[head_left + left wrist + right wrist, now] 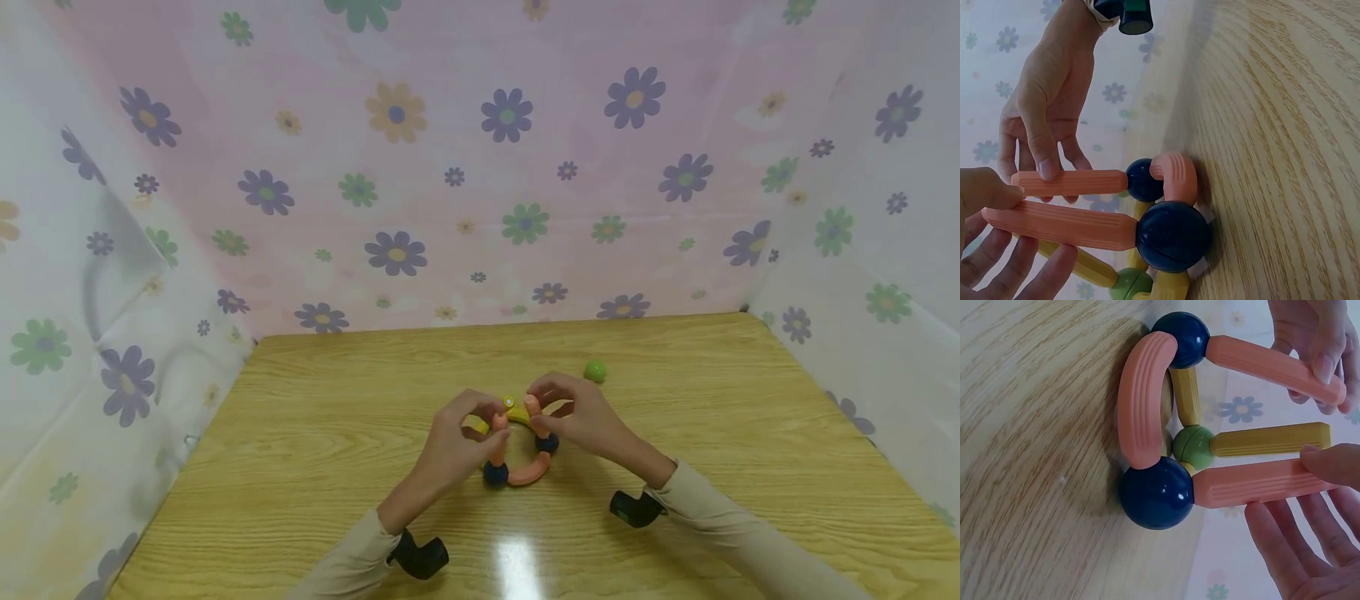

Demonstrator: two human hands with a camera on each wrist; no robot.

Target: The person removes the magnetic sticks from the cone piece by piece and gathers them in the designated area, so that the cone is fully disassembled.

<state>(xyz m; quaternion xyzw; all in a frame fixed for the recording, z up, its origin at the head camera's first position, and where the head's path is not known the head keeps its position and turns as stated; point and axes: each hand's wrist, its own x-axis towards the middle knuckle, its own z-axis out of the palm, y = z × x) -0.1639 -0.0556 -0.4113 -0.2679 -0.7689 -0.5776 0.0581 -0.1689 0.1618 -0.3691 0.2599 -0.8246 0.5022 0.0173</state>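
Note:
A ring of magnetic building sticks and balls lies on the table, with a curved pink stick (529,470) joining two dark blue balls (1174,236). From each blue ball rises an upright pink stick. My left hand (455,429) pinches the left pink stick (1272,367) near its top between thumb and fingers. The right pink stick (1254,481) is pinched near its top by my right hand (585,412). At the ring's far side, a yellow stick (1272,439) stands on a green ball (1194,446), with curved yellow sticks (1185,394) at the base.
A loose green ball (595,371) lies on the wooden table (337,400) beyond my right hand. Black devices (636,508) are strapped at both wrists. Flower-patterned cloth (450,167) hangs behind the table and along both sides.

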